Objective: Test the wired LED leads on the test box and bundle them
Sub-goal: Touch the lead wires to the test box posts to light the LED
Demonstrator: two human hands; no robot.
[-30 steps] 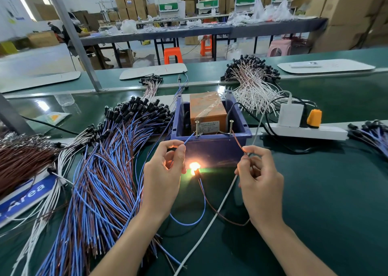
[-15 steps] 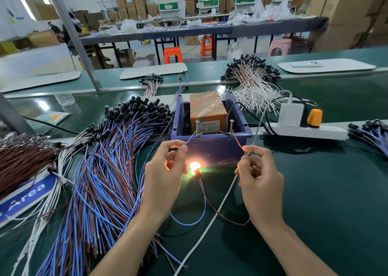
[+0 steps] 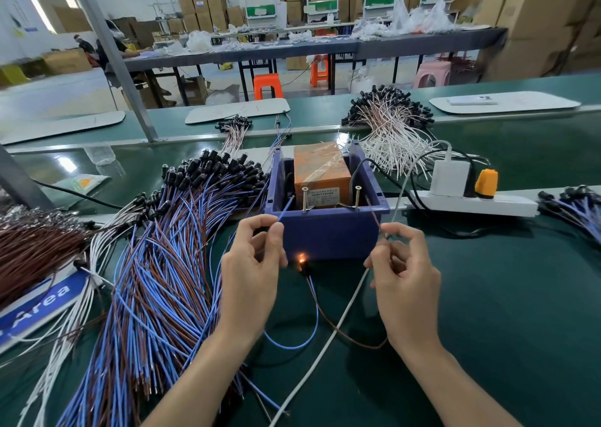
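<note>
Dimmer than a moment ago, the LED (image 3: 302, 259) has gone from a bright flare to a small orange spark, and the two wire tips have drifted outward from the screws.

Nearest me, both forearms reach in over the green tabletop (image 3: 504, 313), with a white cable (image 3: 328, 335) running diagonally between them. The lead's blue wire (image 3: 317, 313) and brown wire (image 3: 344, 335) sag in loose loops on the tabletop between the wrists.

The left hand (image 3: 252, 274) pinches the blue wire between thumb and forefinger. The right hand (image 3: 403, 283) pinches the brown wire the same way, its other fingers loosely curled. The LED sits low between the two hands, just in front of the test box (image 3: 325, 235).

Above the hands, the blue tip stands just left of the left screw (image 3: 304, 199) on the box's front rim. The brown tip stands just right of the right screw (image 3: 357, 196). Whether either tip touches metal, I cannot tell. An orange block (image 3: 320, 170) wrapped in clear tape fills the box.

Left of the box a big pile of blue and brown leads (image 3: 156, 280) fans across the tabletop, black caps pointing away. A bundle of brown wires (image 3: 32, 251) lies at the far left edge.

To the right, a white power strip (image 3: 471, 204) carries a white charger (image 3: 450, 178) and an orange plug (image 3: 486, 183). Beyond the box lies a heap of white leads (image 3: 390, 134).
</note>
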